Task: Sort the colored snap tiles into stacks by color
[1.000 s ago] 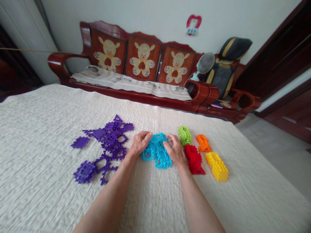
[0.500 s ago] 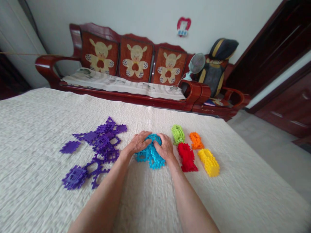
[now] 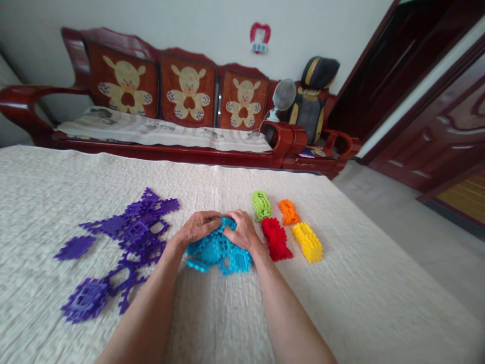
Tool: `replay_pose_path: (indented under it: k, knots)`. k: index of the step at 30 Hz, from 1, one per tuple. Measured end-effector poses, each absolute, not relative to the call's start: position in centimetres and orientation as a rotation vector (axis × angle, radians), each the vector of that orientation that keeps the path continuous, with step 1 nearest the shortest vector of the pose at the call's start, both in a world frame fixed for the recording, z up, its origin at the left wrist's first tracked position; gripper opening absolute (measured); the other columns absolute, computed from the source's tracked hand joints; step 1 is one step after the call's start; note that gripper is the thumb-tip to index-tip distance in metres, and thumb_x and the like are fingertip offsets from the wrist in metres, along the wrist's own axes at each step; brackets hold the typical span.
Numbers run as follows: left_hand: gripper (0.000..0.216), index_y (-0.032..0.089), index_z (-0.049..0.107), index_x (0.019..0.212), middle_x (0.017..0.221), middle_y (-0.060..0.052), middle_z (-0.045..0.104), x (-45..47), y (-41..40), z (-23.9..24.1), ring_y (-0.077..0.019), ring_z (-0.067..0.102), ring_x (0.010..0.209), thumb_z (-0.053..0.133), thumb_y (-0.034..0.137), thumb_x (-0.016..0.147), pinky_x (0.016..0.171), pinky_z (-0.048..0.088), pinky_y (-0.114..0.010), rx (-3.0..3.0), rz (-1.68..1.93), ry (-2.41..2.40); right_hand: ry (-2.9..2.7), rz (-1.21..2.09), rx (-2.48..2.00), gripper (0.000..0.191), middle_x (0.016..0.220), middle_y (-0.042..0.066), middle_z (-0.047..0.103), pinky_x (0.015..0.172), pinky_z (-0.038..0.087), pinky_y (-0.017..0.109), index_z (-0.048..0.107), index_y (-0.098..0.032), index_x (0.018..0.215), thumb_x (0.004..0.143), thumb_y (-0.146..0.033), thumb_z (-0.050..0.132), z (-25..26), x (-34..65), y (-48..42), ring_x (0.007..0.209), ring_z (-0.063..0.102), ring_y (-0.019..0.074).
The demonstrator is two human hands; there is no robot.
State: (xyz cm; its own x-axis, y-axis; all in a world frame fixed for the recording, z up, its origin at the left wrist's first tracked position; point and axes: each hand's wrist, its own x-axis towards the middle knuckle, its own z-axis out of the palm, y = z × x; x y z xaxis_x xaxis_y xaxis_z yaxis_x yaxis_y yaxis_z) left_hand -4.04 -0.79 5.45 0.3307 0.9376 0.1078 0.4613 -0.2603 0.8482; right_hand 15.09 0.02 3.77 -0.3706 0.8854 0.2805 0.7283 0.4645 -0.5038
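Two bare hands rest on a heap of blue interlocking tiles (image 3: 217, 251) lying on a cream quilted bedspread (image 3: 341, 283). The left hand (image 3: 197, 228) curls over the heap's upper left, the right hand (image 3: 244, 231) over its upper right, fingertips nearly meeting on top; both seem to grip the tiles, though the fingers hide the contact. Purple tiles (image 3: 125, 242) lie scattered to the left. A red stack (image 3: 276, 239) sits just beside the right hand.

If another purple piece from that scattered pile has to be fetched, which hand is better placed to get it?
Probably the left hand. Both hands grip the blue pieces, but the purple pieces lie on the left hand's side of the quilt. The right hand sits beside the red stack and would have to cross over.
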Motion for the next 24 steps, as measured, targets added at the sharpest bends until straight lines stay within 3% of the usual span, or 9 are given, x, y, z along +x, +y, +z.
replay_pose_path:
  k: [3,8,14,24]
  knots:
    - [0.035,0.017,0.074,0.093,0.08,-0.002,0.073,-4.5,-0.4,4.9,-0.0171,0.065,0.074,0.057,0.044,0.078,0.067,0.05,-0.024,1.758,0.929,1.296,-2.246,0.391,-1.325,0.043,0.109,0.007,0.064,0.096,0.041,0.037,0.065,-0.02,0.115,0.073,-0.028,0.068,3.8,15.2,0.0,0.104,0.056,0.0226]
    - [0.046,0.011,0.07,0.099,0.052,0.003,0.056,-5.1,0.3,4.0,-0.011,0.047,0.046,0.057,0.048,0.075,0.044,0.036,-0.021,1.477,1.19,1.463,-2.266,0.41,-1.347,0.043,0.113,0.009,0.063,0.099,0.04,0.037,0.063,-0.017,0.117,0.076,-0.031,0.065,4.1,15.4,0.0,0.108,0.055,0.0232]
    - [0.038,0.013,0.074,0.09,0.066,-0.001,0.067,-5.1,0.8,3.5,-0.0135,0.058,0.058,0.053,0.04,0.075,0.05,0.04,-0.021,1.667,1.177,1.524,-2.351,0.493,-1.377,0.051,0.119,0.01,0.059,0.102,0.04,0.037,0.06,-0.016,0.124,0.074,-0.029,0.066,5.2,15.4,-0.2,0.113,0.053,0.0234]
    - [0.03,0.018,0.075,0.098,0.074,-0.003,0.074,-5.0,2.2,1.6,-0.0174,0.067,0.075,0.053,0.026,0.079,0.065,0.05,-0.022,1.619,1.208,1.667,-2.329,0.495,-1.292,0.049,0.122,0.009,0.058,0.101,0.041,0.034,0.056,-0.017,0.125,0.077,-0.025,0.065,5.8,15.5,-0.8,0.114,0.054,0.0204]
